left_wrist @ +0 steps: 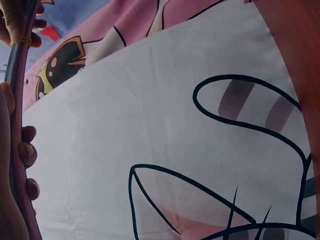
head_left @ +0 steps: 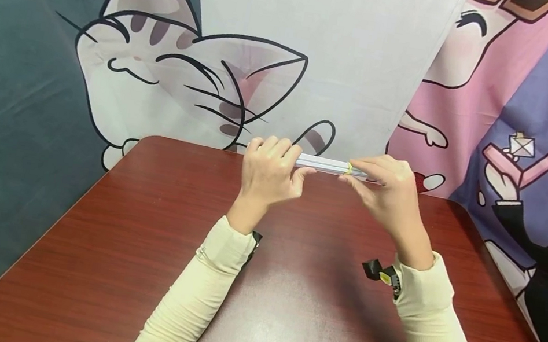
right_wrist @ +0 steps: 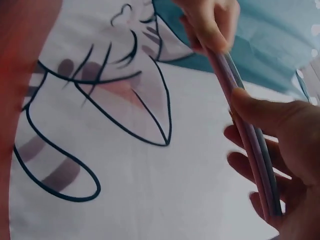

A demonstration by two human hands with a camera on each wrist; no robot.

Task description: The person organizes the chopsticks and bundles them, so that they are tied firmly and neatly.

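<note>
Both hands hold a bundle of long, slender sticks [head_left: 322,164], raised level over the far edge of the table. The sticks look pale in the head view. They look pinkish and grey in the right wrist view, where the bundle [right_wrist: 253,145] runs at a slant. A thin yellow band [head_left: 349,169] circles it near the right hand. My left hand [head_left: 270,171] grips the left part, fingers wrapped over it and thumb pointing right. My right hand [head_left: 391,188] pinches the bundle around the band between thumb and fingers. The palms hide both ends in the head view.
A reddish-brown wooden table [head_left: 147,247] stretches below the arms. Behind it hangs a cloth backdrop [head_left: 354,48] with cartoon figures, close to the table's far edge. Each wrist carries a small strapped device, the right one [head_left: 380,270] plainly visible.
</note>
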